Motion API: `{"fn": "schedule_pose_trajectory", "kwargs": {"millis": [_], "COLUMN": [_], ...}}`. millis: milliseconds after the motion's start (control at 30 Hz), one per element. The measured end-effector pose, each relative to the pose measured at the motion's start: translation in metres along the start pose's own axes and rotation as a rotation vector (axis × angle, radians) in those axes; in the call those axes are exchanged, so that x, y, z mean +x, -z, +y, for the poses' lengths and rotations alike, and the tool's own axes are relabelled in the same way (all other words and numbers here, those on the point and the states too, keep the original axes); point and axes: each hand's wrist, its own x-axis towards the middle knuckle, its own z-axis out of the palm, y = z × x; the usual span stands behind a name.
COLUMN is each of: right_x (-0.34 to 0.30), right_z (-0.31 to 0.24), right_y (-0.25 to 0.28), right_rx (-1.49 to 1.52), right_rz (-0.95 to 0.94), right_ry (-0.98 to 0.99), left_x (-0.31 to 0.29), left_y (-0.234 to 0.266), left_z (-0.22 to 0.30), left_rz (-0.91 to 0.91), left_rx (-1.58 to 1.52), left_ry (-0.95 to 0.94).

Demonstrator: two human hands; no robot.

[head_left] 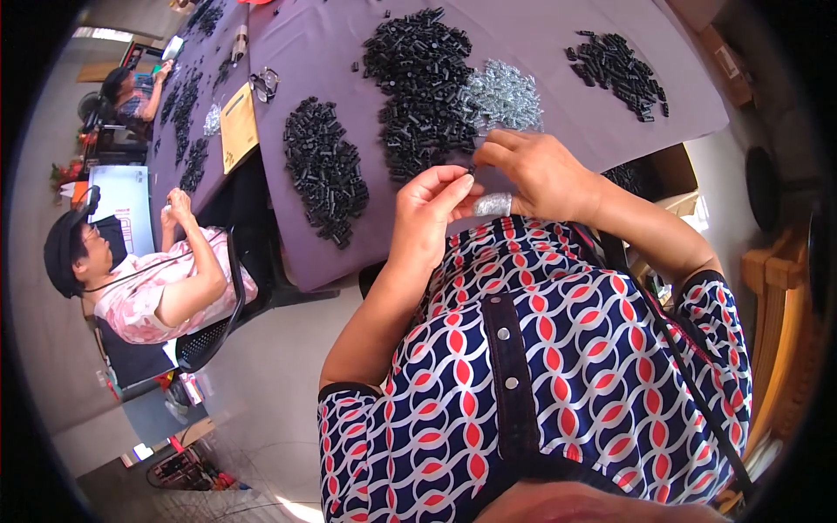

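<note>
My left hand and my right hand meet at the table's near edge, fingertips almost touching. Both are closed in a pinch. A tiny dark piece shows between the fingertips, apparently one of the small black cylindrical parts; my fingers cover most of it. Silver wrapping covers the thumb of my right hand. Just beyond my hands lies a large heap of small black cylindrical parts. Against its right side rests a pile of small clear, silvery pieces.
More black parts lie in a left pile and a far-right pile on the purple-grey tablecloth. A yellow envelope lies left. Seated on the left is a co-worker; another person sits farther off. An open cardboard box stands under the right edge.
</note>
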Motion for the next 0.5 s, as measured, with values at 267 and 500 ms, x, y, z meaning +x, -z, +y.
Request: {"fn": "schedule_pose_trajectory", "kwargs": {"millis": [267, 500], "right_x": [0.007, 0.003], "right_z": [0.005, 0.004], "right_y": [-0.029, -0.022], "right_rx": [-0.199, -0.004], "right_rz": [0.078, 0.088], "right_ry": [0.034, 0.035], "left_x": [0.003, 0.002], "left_y": [-0.001, 0.004], "left_z": [-0.008, 0.001], "left_rz": [-0.01, -0.098], "left_rx": [-0.108, -0.188], "left_ry": [-0.039, 0.185]}}
